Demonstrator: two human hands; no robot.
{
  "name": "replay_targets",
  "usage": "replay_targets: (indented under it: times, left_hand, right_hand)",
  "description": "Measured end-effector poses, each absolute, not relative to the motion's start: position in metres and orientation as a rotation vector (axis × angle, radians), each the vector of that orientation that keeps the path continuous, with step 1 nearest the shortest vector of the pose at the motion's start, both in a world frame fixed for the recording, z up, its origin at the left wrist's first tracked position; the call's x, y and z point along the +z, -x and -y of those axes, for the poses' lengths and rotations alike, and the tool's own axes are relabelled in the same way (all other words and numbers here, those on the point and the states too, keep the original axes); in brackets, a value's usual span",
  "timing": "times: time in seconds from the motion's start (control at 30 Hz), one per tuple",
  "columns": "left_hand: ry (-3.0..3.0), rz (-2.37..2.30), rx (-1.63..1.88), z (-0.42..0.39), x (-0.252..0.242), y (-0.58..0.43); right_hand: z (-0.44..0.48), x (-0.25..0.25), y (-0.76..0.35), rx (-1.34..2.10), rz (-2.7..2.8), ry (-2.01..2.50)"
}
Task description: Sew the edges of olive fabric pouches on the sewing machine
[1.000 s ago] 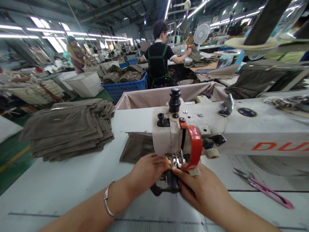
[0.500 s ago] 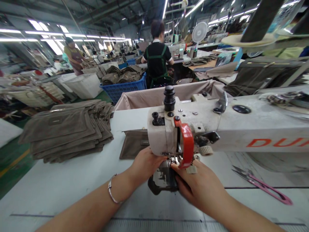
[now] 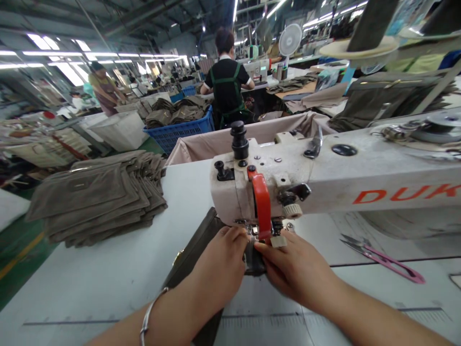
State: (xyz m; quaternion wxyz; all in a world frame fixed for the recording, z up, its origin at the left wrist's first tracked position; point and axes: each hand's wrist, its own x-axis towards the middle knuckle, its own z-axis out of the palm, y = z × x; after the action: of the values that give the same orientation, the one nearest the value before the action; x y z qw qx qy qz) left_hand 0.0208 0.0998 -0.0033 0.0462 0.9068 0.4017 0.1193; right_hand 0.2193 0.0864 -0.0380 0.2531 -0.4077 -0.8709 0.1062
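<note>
A white sewing machine (image 3: 230, 192) with a red finger guard (image 3: 262, 204) stands over the table. Under its head lies a dark brown fabric piece (image 3: 192, 257), slanting toward the front edge and partly hidden by my left arm. My left hand (image 3: 219, 264), a bracelet at its wrist, pinches the fabric just left of the needle area. My right hand (image 3: 295, 264) presses closed fingers on the fabric's edge right of the presser foot. The needle itself is hidden behind the guard.
A stack of brown fabric pouches (image 3: 97, 192) lies at the left. Pink-handled scissors (image 3: 385, 259) rest at the right. Beyond the machine are a pink cloth-lined bin (image 3: 198, 146), a blue crate (image 3: 180, 132) of pouches and a seated person (image 3: 226, 81).
The brown piece has turned from behind the machine head to a slant toward the front, now under my left forearm. My left hand has turned with it. The view has shifted slightly.
</note>
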Motion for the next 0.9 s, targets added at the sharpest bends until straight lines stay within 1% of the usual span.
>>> replay_targets:
  times: [0.17,0.3,0.43,0.73,0.9]
  left_hand:
    - [-2.408,-1.239,0.342,-0.119,0.011,-0.014]
    - [-2.150,-1.227,0.235,-0.130,0.026,-0.012]
    - [-2.136,-1.277,0.200,-0.128,0.033,-0.017]
    - [-2.293,-1.360,0.232,-0.109,0.015,-0.032]
    - [-2.271,-1.328,0.272,-0.106,0.020,-0.031]
  right_hand:
    - [-0.084,-0.035,-0.211,0.285,2.503,0.921]
    - [-0.083,-0.030,-0.204,0.286,2.585,1.009]
    - [-0.080,-0.030,-0.208,0.301,2.546,1.055]
    - [-0.077,-0.035,-0.216,0.307,2.471,1.070]
    - [-0.079,-0.035,-0.216,0.332,2.482,1.081]
